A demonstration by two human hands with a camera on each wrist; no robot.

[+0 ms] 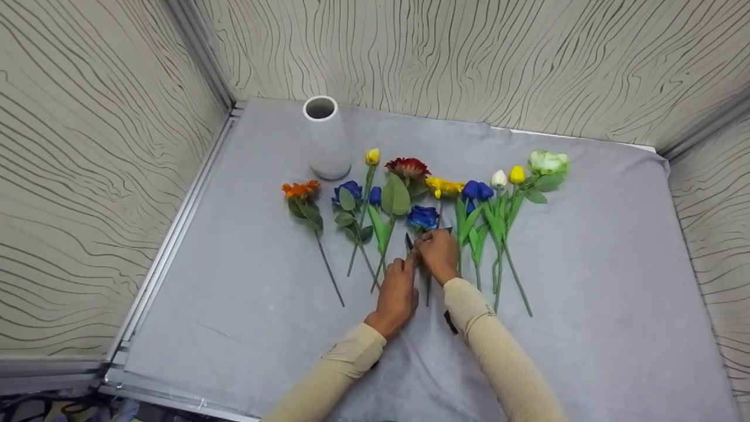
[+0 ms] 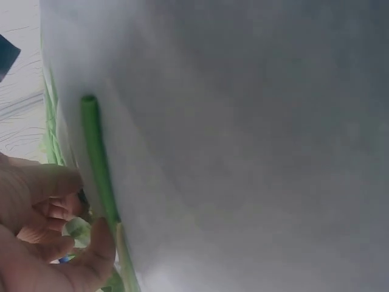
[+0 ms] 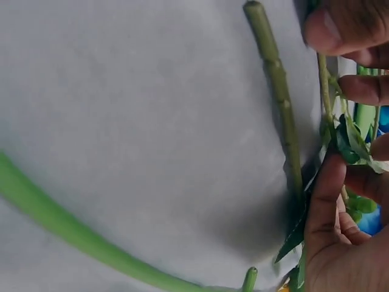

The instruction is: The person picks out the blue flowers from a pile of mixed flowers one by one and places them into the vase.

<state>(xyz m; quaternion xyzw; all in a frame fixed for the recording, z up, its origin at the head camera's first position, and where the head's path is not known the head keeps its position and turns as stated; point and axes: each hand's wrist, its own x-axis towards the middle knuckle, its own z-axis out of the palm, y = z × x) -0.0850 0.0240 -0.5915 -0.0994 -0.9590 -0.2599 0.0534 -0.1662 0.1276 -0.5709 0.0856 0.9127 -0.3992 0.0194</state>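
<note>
And there it was, both hands in close over the blue rose (image 1: 423, 217), the one lying face-up in the middle of the row! The right hand (image 1: 439, 253) was bunched just below the bloom, its fingers bent in and apparently pinching among the stem and leaves. The left hand (image 1: 397, 296) came in right beside it; the left wrist view showed a gap between two of its digits near a green stem (image 2: 97, 158), so whether those fingers gripped anything, I couldn't tell.

The step in hand, by my reading, was close fingertip work on that rose's foliage: the right wrist view put a green leaf (image 3: 345, 137) right at the right hand's fingertips. What did the next move call for? A steady hold on the stem with one hand, I judged, while the other freed or spread a leaf, and care not to drag the yellow flower (image 1: 443, 187) or the blue tulips (image 1: 477, 190) lying close by on the right. Behind, left of centre, the white vase (image 1: 329, 143) stood upright on the grey cloth (image 1: 234, 281), well apart from both hands.
</note>
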